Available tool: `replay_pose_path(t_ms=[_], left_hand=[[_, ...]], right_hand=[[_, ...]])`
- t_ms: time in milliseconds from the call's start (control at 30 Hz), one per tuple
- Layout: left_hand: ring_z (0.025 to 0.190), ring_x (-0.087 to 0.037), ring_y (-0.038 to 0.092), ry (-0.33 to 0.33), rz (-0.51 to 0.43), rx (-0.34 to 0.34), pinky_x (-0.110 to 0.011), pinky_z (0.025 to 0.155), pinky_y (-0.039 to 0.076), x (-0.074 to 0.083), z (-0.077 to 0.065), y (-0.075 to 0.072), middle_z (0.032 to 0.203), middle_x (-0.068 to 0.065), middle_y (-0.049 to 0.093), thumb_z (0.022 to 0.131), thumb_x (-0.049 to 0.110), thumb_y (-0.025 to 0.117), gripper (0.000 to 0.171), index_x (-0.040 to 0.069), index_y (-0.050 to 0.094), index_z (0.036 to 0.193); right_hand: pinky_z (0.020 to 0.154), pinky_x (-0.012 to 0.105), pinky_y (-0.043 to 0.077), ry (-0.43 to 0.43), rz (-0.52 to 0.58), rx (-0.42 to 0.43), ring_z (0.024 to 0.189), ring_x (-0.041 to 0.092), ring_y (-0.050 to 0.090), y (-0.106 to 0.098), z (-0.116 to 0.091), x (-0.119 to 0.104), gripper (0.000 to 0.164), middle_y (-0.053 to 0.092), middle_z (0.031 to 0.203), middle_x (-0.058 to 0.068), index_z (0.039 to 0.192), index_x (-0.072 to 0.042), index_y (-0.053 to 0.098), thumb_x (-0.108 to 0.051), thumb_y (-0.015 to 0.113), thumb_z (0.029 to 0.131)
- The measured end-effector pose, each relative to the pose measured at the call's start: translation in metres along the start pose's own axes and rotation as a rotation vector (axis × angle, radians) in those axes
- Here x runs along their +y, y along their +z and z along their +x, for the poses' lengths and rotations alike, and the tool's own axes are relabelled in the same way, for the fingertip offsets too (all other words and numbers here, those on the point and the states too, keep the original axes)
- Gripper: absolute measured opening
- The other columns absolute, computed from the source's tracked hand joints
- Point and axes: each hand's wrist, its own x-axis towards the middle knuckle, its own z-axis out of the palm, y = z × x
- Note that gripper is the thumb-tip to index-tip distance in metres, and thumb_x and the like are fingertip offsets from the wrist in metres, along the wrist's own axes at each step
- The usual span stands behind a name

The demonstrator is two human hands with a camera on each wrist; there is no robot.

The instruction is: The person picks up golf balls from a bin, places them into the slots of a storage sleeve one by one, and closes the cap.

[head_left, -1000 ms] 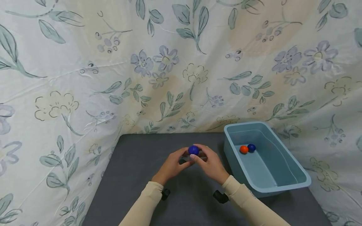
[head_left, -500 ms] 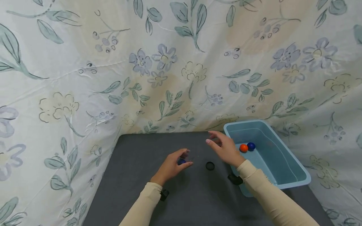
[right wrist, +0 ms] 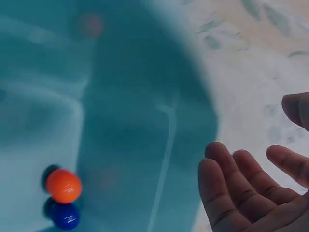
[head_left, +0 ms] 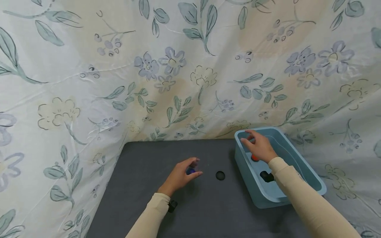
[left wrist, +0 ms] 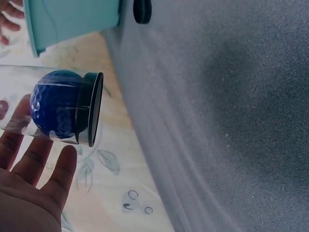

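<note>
My left hand (head_left: 178, 176) holds a clear tube (left wrist: 15, 79) above the table. A dimpled blue golf ball (left wrist: 57, 104) sits inside the tube against a black end cap (left wrist: 88, 108). In the head view the tube can hardly be seen and the ball (head_left: 190, 171) shows only partly between fingers and thumb. Over the blue bin (head_left: 253, 185) my right hand (head_left: 259, 147) hovers, fingers loosely bent, with nothing in it. Below it on the bin's floor lie an orange ball (right wrist: 63, 186) and another blue ball (right wrist: 65, 215), touching or nearly so.
A loose black round cap (head_left: 220, 175) lies on the dark table (head_left: 148, 158) between the left hand and the bin. Floral cloth (head_left: 166, 109) hangs behind the table and down both sides.
Both hands were together at the blue ball a second ago. The ball has since gone down into the tube, and my right hand has moved right, over the bin. The loose cap came into view.
</note>
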Motion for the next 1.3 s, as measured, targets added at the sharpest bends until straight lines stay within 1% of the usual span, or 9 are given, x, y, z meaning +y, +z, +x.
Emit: replay_pose_path(t_ms=[100, 167, 300, 400, 567, 733, 833, 1067, 1300], left_hand=[[0.118, -0.020, 0.069, -0.004, -0.004, 0.000, -0.042, 0.101, 0.057, -0.001, -0.001, -0.001, 0.126, 0.003, 0.070, 0.096, 0.045, 0.073, 0.051, 0.026, 0.058, 0.141], [0.118, -0.021, 0.069, -0.011, -0.002, 0.000, -0.042, 0.101, 0.057, -0.001, -0.001, -0.002, 0.127, 0.003, 0.070, 0.096, 0.045, 0.073, 0.051, 0.026, 0.058, 0.141], [0.117, -0.019, 0.069, -0.023, 0.007, 0.005, -0.042, 0.101, 0.057, -0.002, -0.002, -0.003, 0.127, 0.003, 0.070, 0.096, 0.046, 0.073, 0.052, 0.026, 0.059, 0.141], [0.116, -0.018, 0.069, -0.030, 0.012, 0.010, -0.041, 0.101, 0.057, -0.003, -0.004, -0.004, 0.126, 0.003, 0.070, 0.095, 0.047, 0.073, 0.052, 0.026, 0.059, 0.141], [0.116, -0.021, 0.069, -0.035, 0.011, 0.023, -0.043, 0.101, 0.057, -0.006, -0.007, -0.005, 0.125, 0.002, 0.071, 0.095, 0.048, 0.072, 0.053, 0.025, 0.059, 0.141], [0.115, -0.024, 0.070, -0.033, 0.010, 0.028, -0.044, 0.101, 0.057, -0.009, -0.009, -0.004, 0.125, 0.002, 0.070, 0.096, 0.049, 0.072, 0.053, 0.025, 0.059, 0.141], [0.115, -0.024, 0.070, -0.036, 0.012, 0.023, -0.043, 0.101, 0.057, -0.010, -0.009, -0.003, 0.125, 0.002, 0.070, 0.096, 0.049, 0.072, 0.053, 0.025, 0.059, 0.141], [0.117, -0.022, 0.070, -0.052, 0.032, 0.014, -0.043, 0.100, 0.057, -0.010, -0.010, -0.003, 0.126, 0.003, 0.070, 0.096, 0.050, 0.070, 0.052, 0.027, 0.058, 0.141], [0.117, -0.021, 0.069, -0.060, 0.030, 0.012, -0.042, 0.100, 0.057, -0.011, -0.010, -0.004, 0.127, 0.005, 0.070, 0.097, 0.052, 0.069, 0.053, 0.028, 0.057, 0.142]], right_hand=[[0.080, 0.053, 0.058, 0.028, -0.021, -0.067, 0.110, 0.041, 0.067, 0.004, 0.008, 0.011, 0.068, 0.063, 0.132, 0.027, 0.160, -0.006, 0.035, -0.042, 0.057, 0.107], [0.084, 0.057, 0.057, 0.049, -0.044, -0.112, 0.112, 0.044, 0.066, 0.007, 0.014, 0.020, 0.070, 0.062, 0.134, 0.030, 0.160, -0.003, 0.033, -0.043, 0.056, 0.107], [0.099, 0.067, 0.049, 0.093, -0.111, -0.174, 0.129, 0.053, 0.054, 0.014, 0.024, 0.039, 0.067, 0.051, 0.147, 0.034, 0.158, 0.001, 0.035, -0.039, 0.053, 0.108], [0.104, 0.068, 0.046, 0.139, -0.155, -0.198, 0.131, 0.055, 0.052, 0.019, 0.029, 0.053, 0.063, 0.046, 0.151, 0.034, 0.155, 0.002, 0.038, -0.034, 0.054, 0.107], [0.097, 0.066, 0.051, 0.204, -0.183, -0.251, 0.119, 0.054, 0.060, 0.024, 0.033, 0.071, 0.064, 0.052, 0.142, 0.038, 0.155, 0.003, 0.037, -0.028, 0.060, 0.103], [0.093, 0.065, 0.053, 0.225, -0.257, -0.288, 0.118, 0.057, 0.058, 0.032, 0.034, 0.094, 0.067, 0.052, 0.137, 0.042, 0.152, 0.011, 0.034, -0.022, 0.063, 0.100], [0.086, 0.062, 0.055, 0.247, -0.304, -0.306, 0.111, 0.055, 0.062, 0.037, 0.035, 0.107, 0.064, 0.053, 0.133, 0.042, 0.149, 0.011, 0.036, -0.020, 0.062, 0.100], [0.076, 0.060, 0.057, 0.255, -0.418, -0.311, 0.094, 0.048, 0.067, 0.048, 0.039, 0.117, 0.030, 0.064, 0.113, 0.035, 0.124, 0.008, 0.055, -0.005, 0.063, 0.098], [0.068, 0.059, 0.057, 0.182, -0.456, -0.276, 0.085, 0.046, 0.068, 0.054, 0.040, 0.119, 0.022, 0.067, 0.103, 0.031, 0.116, 0.004, 0.058, -0.003, 0.064, 0.096]])
